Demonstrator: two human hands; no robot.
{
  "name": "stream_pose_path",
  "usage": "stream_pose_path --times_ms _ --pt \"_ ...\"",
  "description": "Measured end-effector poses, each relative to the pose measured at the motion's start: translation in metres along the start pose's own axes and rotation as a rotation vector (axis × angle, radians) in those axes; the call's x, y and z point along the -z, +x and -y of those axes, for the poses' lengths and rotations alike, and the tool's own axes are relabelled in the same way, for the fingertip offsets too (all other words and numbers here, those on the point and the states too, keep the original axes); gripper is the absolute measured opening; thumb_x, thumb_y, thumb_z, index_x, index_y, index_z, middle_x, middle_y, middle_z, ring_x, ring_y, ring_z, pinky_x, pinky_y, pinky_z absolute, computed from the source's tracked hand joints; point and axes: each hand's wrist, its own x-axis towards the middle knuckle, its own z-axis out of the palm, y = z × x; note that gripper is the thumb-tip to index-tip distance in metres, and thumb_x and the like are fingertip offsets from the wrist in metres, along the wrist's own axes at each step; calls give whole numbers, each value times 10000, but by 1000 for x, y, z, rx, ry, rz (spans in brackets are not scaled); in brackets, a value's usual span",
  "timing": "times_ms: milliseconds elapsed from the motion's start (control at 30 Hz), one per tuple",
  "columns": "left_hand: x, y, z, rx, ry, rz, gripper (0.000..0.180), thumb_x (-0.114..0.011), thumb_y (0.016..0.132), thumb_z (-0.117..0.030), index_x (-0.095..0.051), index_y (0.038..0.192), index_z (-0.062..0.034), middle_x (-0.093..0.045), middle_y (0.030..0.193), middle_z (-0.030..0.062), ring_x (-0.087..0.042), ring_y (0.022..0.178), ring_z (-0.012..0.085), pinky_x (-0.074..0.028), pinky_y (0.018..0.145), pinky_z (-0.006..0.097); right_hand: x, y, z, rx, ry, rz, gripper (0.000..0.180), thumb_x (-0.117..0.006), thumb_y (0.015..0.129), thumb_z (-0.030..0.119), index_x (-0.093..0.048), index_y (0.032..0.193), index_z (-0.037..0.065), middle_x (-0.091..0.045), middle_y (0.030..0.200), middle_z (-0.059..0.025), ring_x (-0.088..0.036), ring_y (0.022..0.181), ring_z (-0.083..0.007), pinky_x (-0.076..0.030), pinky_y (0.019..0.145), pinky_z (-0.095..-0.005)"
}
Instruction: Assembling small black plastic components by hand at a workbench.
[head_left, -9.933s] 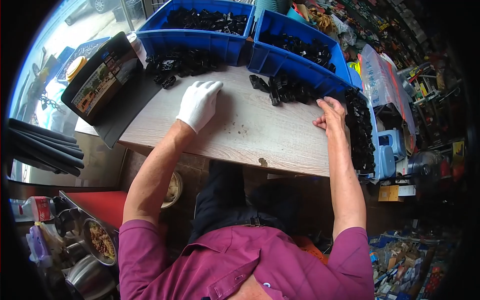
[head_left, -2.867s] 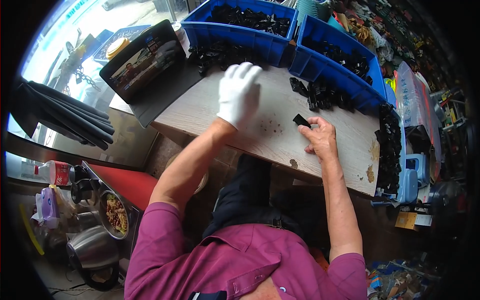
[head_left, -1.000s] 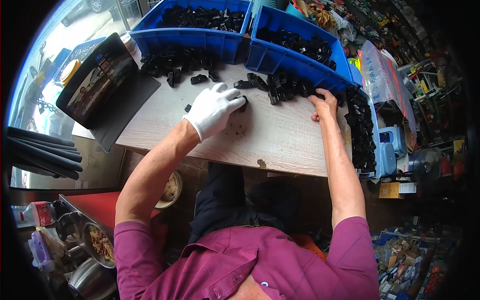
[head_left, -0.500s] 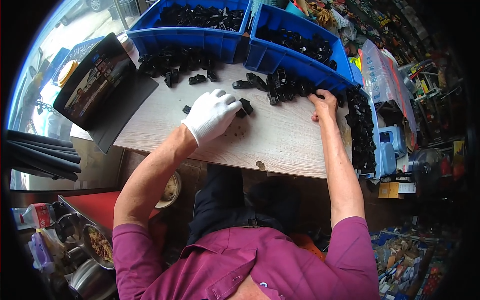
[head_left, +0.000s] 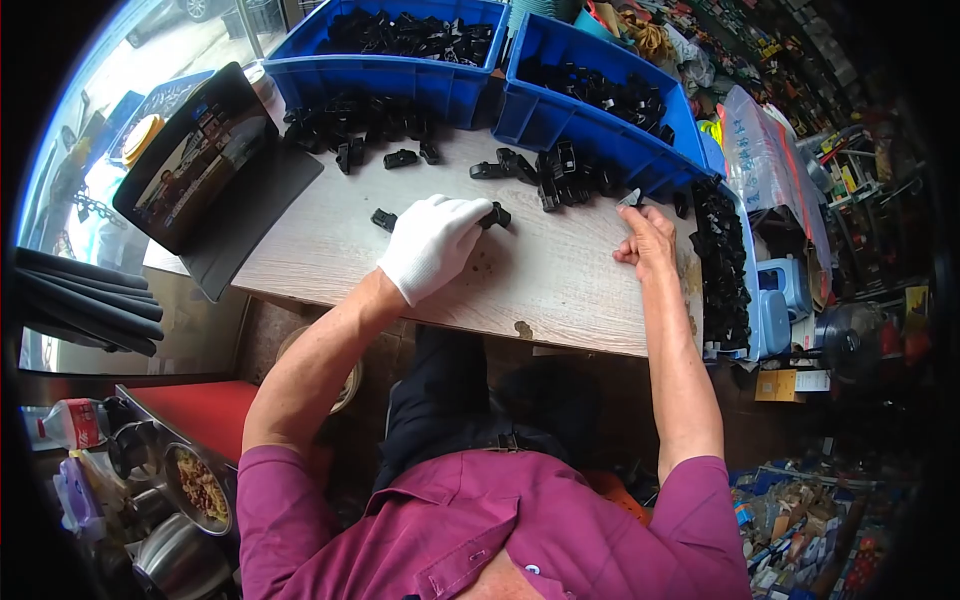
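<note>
Gloved left hand [head_left: 432, 243] half-hides a black clip [head_left: 496, 215]; right hand [head_left: 648, 240] pinches something unclear

Bright daylight upper left, fisheye-warped edges.

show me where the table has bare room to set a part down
Bare wood lies between the gloved left hand and the bare right hand, down to the table's near edge. Crowded: the black parts along the blue bins.
</note>
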Motion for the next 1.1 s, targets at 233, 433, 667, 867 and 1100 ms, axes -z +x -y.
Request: stream_pose_path --times_ms 233,433,667,867,1100 --pt "-36 16 -29 443 -727 -143 267 -670 924 -89 -691 1169 15 -748 1038 176 -734 966 239 -560 855 330 -53 -72 -6 36 174 413 390 -834 838 227 -628 1092 15 -497 510 26 -501 365 -108 -541 422 -320" --pt "-57 24 -42 395 -803 -80 288 -649 914 -87 -706 1186 -10 -746 1068 171 -727 979 268 -555 868 342 -61 -77 -16 125 114 447 365 -819 847 167 -668 1134 -1 -604 588 2 -487 397 -82 -385 396 -246" --pt "-50 20 -41 209 -627 -50 272 -629 900 -31 -718 1158 -33 -731 1066 172 -717 972 336 -566 857 380 -68 -79 -10 125 -52 392 236 -760 822 86 -700 1031 -6 -601 603 -13 -490 417 -91 -415 403 -264" --pt "-52 18 -36 -45 -375 42 258 -608 881 -32 -732 1105 -61 -733 1054 150 -690 961 363 -564 839 422 -73 -81 -4 37 -107 401 223 -698 786 20 -689 1007 -8 -621 667 -52 -512 432 -110 -447 389 -294" --pt "-47 22 -33 -218 -171 173 283 -614 845 -69 -730 1102 -71 -728 1051 106 -673 949 328 -537 862 408 -72 -81 -4 69 -279 328 238 -700 767 5 -664 1003 -7 -634 660 -56 -574 467 -139 -487 408 -321"
